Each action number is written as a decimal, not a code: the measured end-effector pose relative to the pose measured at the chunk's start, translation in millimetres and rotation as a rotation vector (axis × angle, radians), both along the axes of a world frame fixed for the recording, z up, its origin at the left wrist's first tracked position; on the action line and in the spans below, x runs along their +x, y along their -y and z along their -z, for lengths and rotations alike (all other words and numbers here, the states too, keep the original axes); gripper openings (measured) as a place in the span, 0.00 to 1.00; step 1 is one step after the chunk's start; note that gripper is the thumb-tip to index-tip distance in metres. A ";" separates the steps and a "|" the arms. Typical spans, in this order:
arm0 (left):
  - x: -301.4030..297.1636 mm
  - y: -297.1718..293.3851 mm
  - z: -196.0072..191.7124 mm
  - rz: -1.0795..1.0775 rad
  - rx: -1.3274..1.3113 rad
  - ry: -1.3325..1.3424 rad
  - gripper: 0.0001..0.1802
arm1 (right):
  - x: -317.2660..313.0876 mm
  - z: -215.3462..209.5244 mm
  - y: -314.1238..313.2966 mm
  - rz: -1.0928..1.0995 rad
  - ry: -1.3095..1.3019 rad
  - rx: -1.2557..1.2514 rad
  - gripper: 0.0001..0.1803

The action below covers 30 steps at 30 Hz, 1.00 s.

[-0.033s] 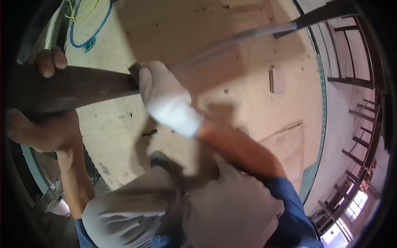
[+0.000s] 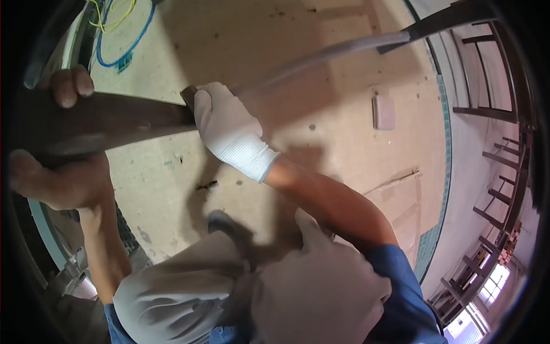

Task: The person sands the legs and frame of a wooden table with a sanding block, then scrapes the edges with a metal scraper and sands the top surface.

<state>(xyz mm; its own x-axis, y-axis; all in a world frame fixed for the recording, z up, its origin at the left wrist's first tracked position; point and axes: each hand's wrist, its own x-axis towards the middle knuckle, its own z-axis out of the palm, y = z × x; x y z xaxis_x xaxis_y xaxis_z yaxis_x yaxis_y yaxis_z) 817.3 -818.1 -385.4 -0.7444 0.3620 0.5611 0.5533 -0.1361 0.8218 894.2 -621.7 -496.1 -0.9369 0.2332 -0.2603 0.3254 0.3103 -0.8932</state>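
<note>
A long dark brown board (image 2: 132, 120) reaches in from the left, its far part narrowing toward the middle. My bare left hand (image 2: 63, 183) grips its wide near part, fingertips over the upper edge and thumb along the lower one. At the narrow end is my right hand (image 2: 226, 123), in a white knitted glove, its fingers closed. A small dark brown piece (image 2: 187, 96) sticks out above the gloved fingers, against the board; the glove hides most of it. A greyish curved bar (image 2: 344, 50) runs from beyond the glove to the upper right.
Beneath lies a pale plywood surface (image 2: 321, 172) with a green edge (image 2: 432, 246). On it rests a small reddish-brown block (image 2: 384, 112). A blue cord (image 2: 127, 56) and a yellow cord (image 2: 117, 17) lie far left. Dark wooden frames (image 2: 487, 109) stand at the right. My grey-trousered knee (image 2: 172, 286) is close below.
My gloved right hand and its wrist have shifted slightly away from me. My left hand and the board look unmoved.
</note>
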 end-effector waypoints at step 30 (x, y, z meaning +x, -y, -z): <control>-3.3 -6.1 -1.7 0.010 -0.104 0.005 0.46 | -107.8 -15.4 -65.9 -1.005 0.177 0.410 0.20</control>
<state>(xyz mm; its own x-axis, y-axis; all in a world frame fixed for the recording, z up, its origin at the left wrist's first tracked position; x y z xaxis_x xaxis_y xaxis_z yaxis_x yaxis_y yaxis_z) 814.0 -811.9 -383.6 -0.7435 0.4252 0.5162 0.5478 -0.0556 0.8347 786.4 -555.8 -480.6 -0.7050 -0.5154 -0.4872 -0.1281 0.7682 -0.6273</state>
